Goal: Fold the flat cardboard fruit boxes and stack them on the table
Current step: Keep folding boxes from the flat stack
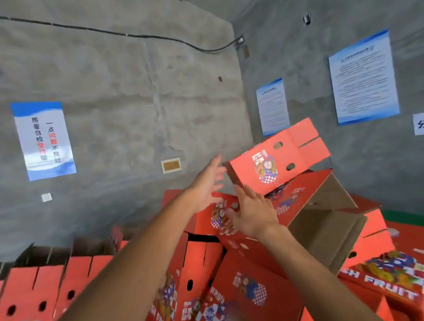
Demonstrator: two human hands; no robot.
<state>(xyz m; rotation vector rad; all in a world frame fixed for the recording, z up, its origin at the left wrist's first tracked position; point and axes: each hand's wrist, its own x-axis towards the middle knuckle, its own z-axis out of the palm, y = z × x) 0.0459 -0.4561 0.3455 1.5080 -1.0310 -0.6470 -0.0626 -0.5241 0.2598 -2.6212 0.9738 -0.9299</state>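
Nearest: heap of red folded boxes [249, 290] across the lower frame, many lying tilted, printed sides up, more thrown together than squared. To the left, a row of boxes [34, 296] standing side by side, slots and round holes facing the camera. Table not identifiable under the cardboard; a green strip [415, 219] at right, possibly its surface, uncertain. No flat blanks in view, so remaining count unknown. Judged well along: dozens already folded.

Mid-frame: both forearms extended forward and up over the heap. Right hand [253, 213] raised, palm forward, fingers straight and spread, gripping nothing. Left hand [206, 188] a little higher and farther out, fingers likewise loose and spread, empty. Beside the right hand, one open box [320, 216] on its side, brown interior showing.

Beyond the fingertips: top box [278, 159] folded, tilted, apparently resting on or just over the open box at the peak of the heap. Apart from both hands, though near the left fingertips. Contact with the heap not certain. Probably the placing or tossing step for this box.

Farthest: concrete walls, blue-edged notices [363, 81], a cable [107, 31] running along the wall.
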